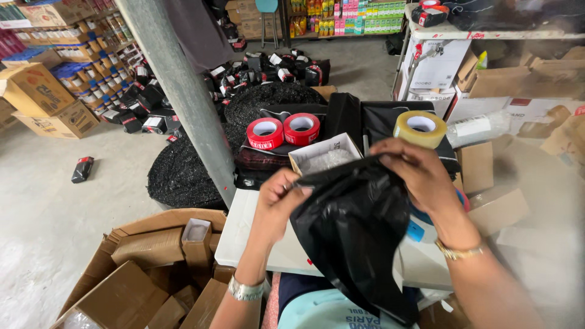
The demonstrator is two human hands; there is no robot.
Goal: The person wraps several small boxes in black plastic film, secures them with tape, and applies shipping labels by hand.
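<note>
holding a black bag (353,225) up over a white table (241,234), in the middle of the view. left hand (277,201) pinching the bag's top edge on the left, fingers curled shut on the plastic. right hand (417,170) pinching the top edge on the right, fingers closed on it too. bag hanging down between both hands, wrinkled and shiny, with its low end near the person's lap. silver watch (245,290) on the left wrist, gold bracelet (460,251) on the right wrist.

just past the bag, a small open white box (323,152) with something clear and crinkly inside. two red tape rolls (283,130) side by side, left of the box and a bit farther. one clear tape roll (420,128) to the far right of the box, just above the right hand. black cloth things (359,119) lying under and behind the tapes.

grey pole (183,91) standing up on the left. black mesh heap (183,173) on the floor by the pole. big open brown boxes (146,268) near on the left, low down. more brown boxes (506,183) on the right. lots of small black packs (268,67) on the floor far back, and one black pack (82,169) alone on the left floor. shelves (341,15) with bright packs far away.
</note>
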